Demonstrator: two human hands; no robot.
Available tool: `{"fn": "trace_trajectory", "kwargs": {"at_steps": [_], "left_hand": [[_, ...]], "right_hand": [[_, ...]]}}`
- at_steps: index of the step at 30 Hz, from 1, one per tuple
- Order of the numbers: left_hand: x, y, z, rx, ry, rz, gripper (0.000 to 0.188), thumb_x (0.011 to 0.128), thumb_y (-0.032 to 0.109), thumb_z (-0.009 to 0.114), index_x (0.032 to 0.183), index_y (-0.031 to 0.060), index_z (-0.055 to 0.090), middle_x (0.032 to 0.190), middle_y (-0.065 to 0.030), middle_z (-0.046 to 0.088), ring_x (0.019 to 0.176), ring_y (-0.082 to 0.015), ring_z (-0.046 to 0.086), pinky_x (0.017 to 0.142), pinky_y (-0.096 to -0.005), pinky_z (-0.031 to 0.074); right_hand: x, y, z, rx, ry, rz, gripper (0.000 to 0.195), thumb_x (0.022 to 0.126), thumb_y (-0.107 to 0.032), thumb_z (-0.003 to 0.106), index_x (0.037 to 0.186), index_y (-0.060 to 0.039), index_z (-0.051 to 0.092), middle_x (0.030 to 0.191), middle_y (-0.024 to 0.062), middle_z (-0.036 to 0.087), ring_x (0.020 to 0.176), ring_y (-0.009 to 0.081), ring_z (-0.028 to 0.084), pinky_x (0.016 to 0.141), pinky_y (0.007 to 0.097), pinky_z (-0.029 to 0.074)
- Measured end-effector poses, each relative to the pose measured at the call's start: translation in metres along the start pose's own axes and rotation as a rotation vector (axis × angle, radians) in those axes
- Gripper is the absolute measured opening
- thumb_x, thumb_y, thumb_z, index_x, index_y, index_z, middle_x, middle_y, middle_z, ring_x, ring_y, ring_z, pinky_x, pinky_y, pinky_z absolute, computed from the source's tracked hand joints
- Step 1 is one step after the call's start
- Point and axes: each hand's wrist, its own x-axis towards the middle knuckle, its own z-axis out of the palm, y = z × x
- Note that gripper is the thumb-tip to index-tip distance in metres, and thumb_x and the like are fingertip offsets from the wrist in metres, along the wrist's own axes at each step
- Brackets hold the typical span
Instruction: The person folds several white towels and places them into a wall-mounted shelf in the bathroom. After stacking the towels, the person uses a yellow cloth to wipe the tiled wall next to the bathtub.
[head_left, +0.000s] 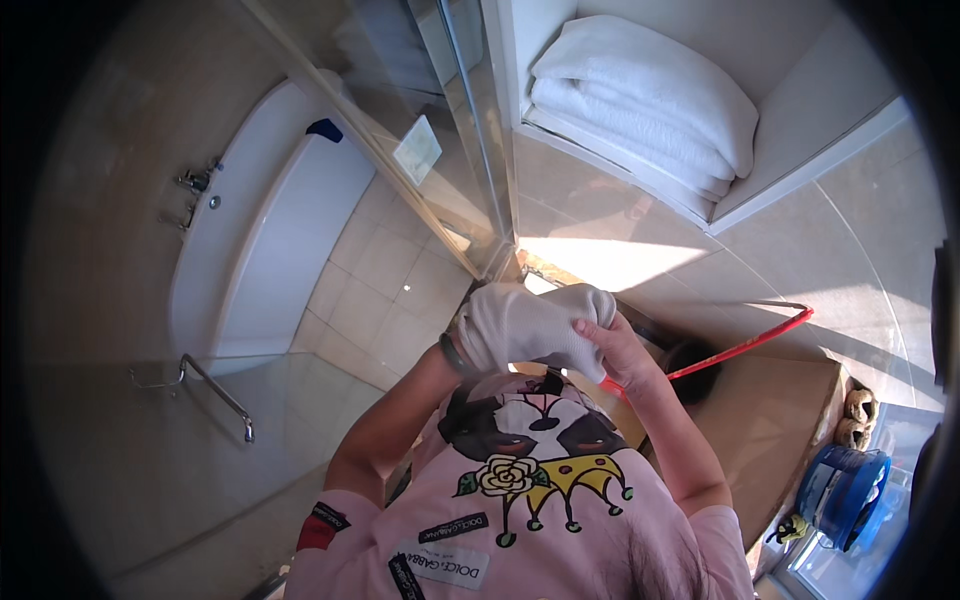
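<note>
A light grey textured cloth (532, 330) is bunched up in front of my chest. My right hand (619, 352) grips its right end, with the thumb pressed on top of the fabric. The cloth covers my left hand, so its fingers are hidden; the left wrist shows a dark green bangle (455, 355) at the cloth's edge. Behind my right forearm runs a long, thin red rod (739, 345), slanting up to the right.
A glass panel (442, 217) with a metal-edged frame stands ahead. Left of it are a white bathtub (277, 225) with a dark blue item (324, 130) on its rim, and a metal grab bar (217, 397). Folded white towels (645, 97) fill a niche. A blue bucket (836, 487) stands right.
</note>
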Motion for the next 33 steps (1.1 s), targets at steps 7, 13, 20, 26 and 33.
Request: {"fn": "trace_trajectory", "kwargs": {"at_steps": [7, 13, 20, 26, 33], "left_hand": [[-0.045, -0.008, 0.005, -2.255, 0.152, -0.576, 0.071, 0.084, 0.061, 0.033, 0.131, 0.0078, 0.033, 0.133, -0.0101, 0.039, 0.122, -0.0258, 0.038, 0.101, -0.0411, 0.030], [-0.043, -0.010, -0.016, -1.483, 0.206, -0.563, 0.052, 0.080, 0.017, 0.056, 0.127, 0.0011, 0.037, 0.120, -0.0136, 0.048, 0.112, -0.0224, 0.047, 0.095, -0.0366, 0.037], [-0.019, 0.021, -0.014, -1.311, 0.853, -0.570, 0.044, 0.071, -0.002, 0.040, 0.115, 0.0003, 0.039, 0.107, -0.0127, 0.052, 0.098, -0.0219, 0.053, 0.084, -0.0327, 0.045], [-0.060, 0.004, -0.026, -1.235, 0.787, -0.745, 0.036, 0.077, 0.005, 0.043, 0.113, 0.0027, 0.042, 0.102, -0.0111, 0.052, 0.095, -0.0190, 0.052, 0.081, -0.0305, 0.043], [-0.020, 0.034, -0.059, 0.125, 0.241, -0.249, 0.057, 0.069, 0.026, 0.070, 0.114, 0.0045, 0.043, 0.110, -0.0160, 0.051, 0.100, -0.0248, 0.052, 0.082, -0.0359, 0.042]], "right_hand": [[-0.005, -0.001, 0.005, -0.304, 0.037, -0.232, 0.046, 0.077, -0.013, 0.069, 0.115, -0.0043, 0.044, 0.103, 0.0032, 0.054, 0.095, 0.0112, 0.051, 0.083, 0.0267, 0.042], [-0.004, -0.002, 0.013, -0.377, -0.015, -0.349, 0.053, 0.076, -0.010, 0.068, 0.121, -0.0042, 0.039, 0.109, 0.0039, 0.052, 0.100, 0.0111, 0.049, 0.086, 0.0273, 0.041], [0.011, -0.014, 0.005, -0.201, 0.104, -0.379, 0.045, 0.078, -0.012, 0.067, 0.116, -0.0038, 0.045, 0.104, 0.0049, 0.056, 0.094, 0.0134, 0.053, 0.081, 0.0274, 0.044], [0.008, -0.018, 0.023, -0.268, 0.071, -0.442, 0.045, 0.078, -0.008, 0.066, 0.117, -0.0041, 0.044, 0.101, 0.0035, 0.055, 0.091, 0.0111, 0.053, 0.080, 0.0262, 0.044], [0.013, -0.028, 0.042, -0.470, -0.069, -0.478, 0.045, 0.077, -0.012, 0.067, 0.115, -0.0032, 0.044, 0.100, 0.0050, 0.056, 0.090, 0.0127, 0.054, 0.079, 0.0266, 0.044]]}}
